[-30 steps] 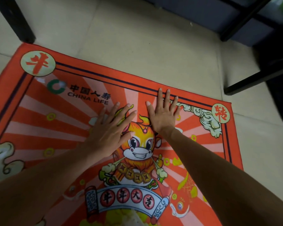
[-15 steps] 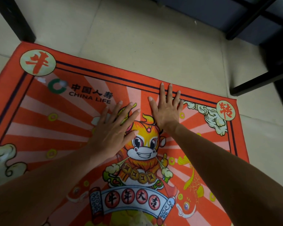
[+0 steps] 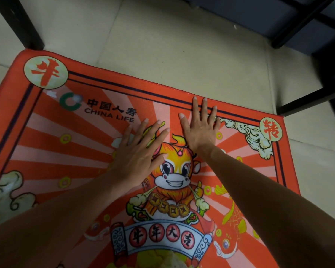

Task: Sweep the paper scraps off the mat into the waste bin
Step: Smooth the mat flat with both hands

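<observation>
A red mat point(image 3: 37, 151) with a cartoon ox and "CHINA LIFE" print lies on the floor. My left hand point(image 3: 141, 151) rests flat on it near the middle, fingers spread, holding nothing. Just to the right and further away, my right hand point(image 3: 199, 128) also lies flat and open, its fingertips on the dark border lines by the far edge. Two small whitish scraps point(image 3: 50, 93) sit near the green logo at the far left. A pale crumpled heap point(image 3: 168, 258) shows at the bottom edge; I cannot tell if it is paper. No waste bin is in view.
Beige floor tiles point(image 3: 182, 55) lie beyond the mat. A black furniture leg point(image 3: 17, 22) stands at the mat's far left corner. A black frame bar point(image 3: 307, 101) lies near the far right corner, under dark blue furniture point(image 3: 259, 14).
Both hands have slid forward over the mat towards its far edge, staying flat. The right fingertips now reach the dark border lines.
</observation>
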